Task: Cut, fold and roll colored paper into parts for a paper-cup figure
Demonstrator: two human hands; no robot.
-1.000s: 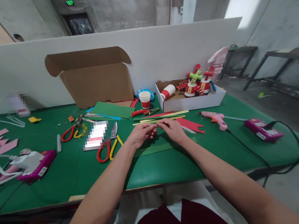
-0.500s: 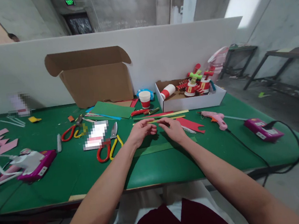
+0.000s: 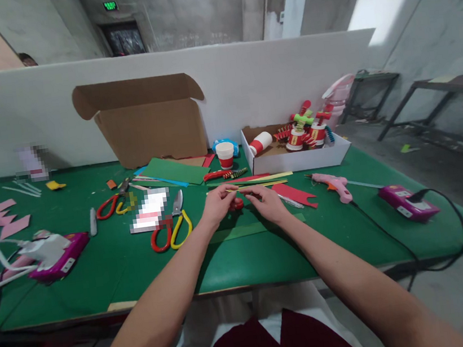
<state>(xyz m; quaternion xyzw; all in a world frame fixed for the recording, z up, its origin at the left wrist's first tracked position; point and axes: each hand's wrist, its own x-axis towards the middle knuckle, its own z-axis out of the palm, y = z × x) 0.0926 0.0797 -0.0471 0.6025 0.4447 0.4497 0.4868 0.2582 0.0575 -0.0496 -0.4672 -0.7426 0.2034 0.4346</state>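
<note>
My left hand (image 3: 218, 205) and my right hand (image 3: 266, 200) are close together over the table, fingers bent and fingertips pinched. A small rounded red piece (image 3: 238, 203), which looks like curled paper, shows between them, beneath the left fingers. What lies within the right fingertips is too small to make out. Just beyond my fingers lie thin yellow paper strips (image 3: 273, 182). A green strip (image 3: 259, 227) lies flat under my wrists. To the right of my right hand is a notched red paper piece (image 3: 296, 194).
Scissors (image 3: 171, 232) lie left of my arm. A pink glue gun (image 3: 332, 183) with its cord lies at right. Behind stand a red-and-white paper cup (image 3: 225, 155), folded paper strips (image 3: 231, 173) and a white box (image 3: 298, 159) holding cup figures.
The rounded red piece now shows between my hands, where it was not visible before. My hands have otherwise stayed in nearly the same place.
</note>
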